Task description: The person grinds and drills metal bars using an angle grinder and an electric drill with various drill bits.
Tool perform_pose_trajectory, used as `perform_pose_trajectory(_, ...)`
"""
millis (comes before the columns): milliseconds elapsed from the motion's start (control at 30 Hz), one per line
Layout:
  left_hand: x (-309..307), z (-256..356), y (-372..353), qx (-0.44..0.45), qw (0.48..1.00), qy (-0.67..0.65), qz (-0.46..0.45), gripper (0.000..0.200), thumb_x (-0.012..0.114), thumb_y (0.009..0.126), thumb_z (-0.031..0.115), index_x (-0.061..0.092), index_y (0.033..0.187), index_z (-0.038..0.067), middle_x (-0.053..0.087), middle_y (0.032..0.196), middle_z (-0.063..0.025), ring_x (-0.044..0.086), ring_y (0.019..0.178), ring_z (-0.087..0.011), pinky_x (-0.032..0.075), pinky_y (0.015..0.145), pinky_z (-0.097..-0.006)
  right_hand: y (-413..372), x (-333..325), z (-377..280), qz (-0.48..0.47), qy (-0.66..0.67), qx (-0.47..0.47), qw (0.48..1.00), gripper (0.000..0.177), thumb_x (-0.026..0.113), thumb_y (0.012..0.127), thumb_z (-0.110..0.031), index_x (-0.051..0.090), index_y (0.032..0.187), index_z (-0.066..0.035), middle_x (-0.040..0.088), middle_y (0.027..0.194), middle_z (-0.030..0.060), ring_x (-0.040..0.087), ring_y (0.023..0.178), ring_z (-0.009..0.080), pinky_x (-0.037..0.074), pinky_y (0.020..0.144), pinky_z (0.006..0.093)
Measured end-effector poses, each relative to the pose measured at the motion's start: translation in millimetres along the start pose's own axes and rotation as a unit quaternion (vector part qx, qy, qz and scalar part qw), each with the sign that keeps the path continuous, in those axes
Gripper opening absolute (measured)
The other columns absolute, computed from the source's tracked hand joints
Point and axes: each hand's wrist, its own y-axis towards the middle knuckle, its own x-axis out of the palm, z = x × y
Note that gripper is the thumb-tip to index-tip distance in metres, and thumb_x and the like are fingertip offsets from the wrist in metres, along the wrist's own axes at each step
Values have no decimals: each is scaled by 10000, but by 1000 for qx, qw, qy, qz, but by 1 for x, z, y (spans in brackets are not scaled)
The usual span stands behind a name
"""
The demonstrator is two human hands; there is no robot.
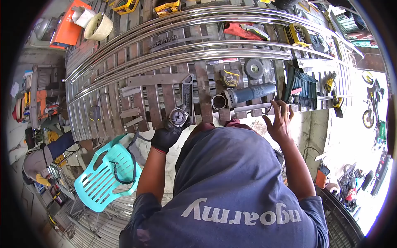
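Note:
My left hand (166, 136), in a black glove, is closed around a round metal gear piece (178, 118) with a toothed centre, held at the near edge of the slatted metal bench (159, 103). Bare and with fingers apart, my right hand (281, 124) hangs over the same edge, close to the rear end of a blue angle grinder body (253, 93). The front end of that grinder is uncovered, showing a dark round opening. A flat metal bar (252, 108) lies just below it. Behind the gear piece stretches a metal square (159, 79).
Long shiny tubes (182, 53) cross the bench. On it also lie a tape measure (230, 77), a wire wheel brush (254, 68) and a dark green bin (302, 89). A turquoise chair (97, 182) stands at left, with another person (39, 163) beyond it.

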Motion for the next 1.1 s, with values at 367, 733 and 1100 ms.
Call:
perform_pose_trajectory(367, -8, -22, 7, 9, 989, -139, 56, 925, 861, 871, 366, 468, 1639, 33, 608, 1542, -202, 602, 1399, -431, 372, 1293, -630, -3, -9, 13, -7, 2, 4, 1000, 771, 885, 901, -266, 526, 1567, -117, 530, 1472, 170, 534, 1405, 364, 290, 1218, 570)
perform_pose_trajectory(733, -10, -24, 10, 18, 991, -122, 44, 560, 529, 1142, 269, 471, 1626, -6, 584, 1572, -210, 617, 1379, -416, 439, 1267, -621, -4, -8, 12, -5, -2, -8, 1000, 779, 885, 899, -285, 523, 1562, -98, 529, 1459, 166, 541, 1386, 364, 294, 1214, 565)
perform_pose_trajectory(1100, -27, 4, -1, 135, 884, 446, 38, 574, 638, 1073, 25, 476, 1623, -9, 603, 1562, -171, 605, 1442, -305, 474, 1259, -426, -6, -3, 5, -1, -3, -13, 1000, 763, 878, 903, -284, 521, 1554, -107, 521, 1467, 159, 536, 1385, 364, 300, 1201, 586)
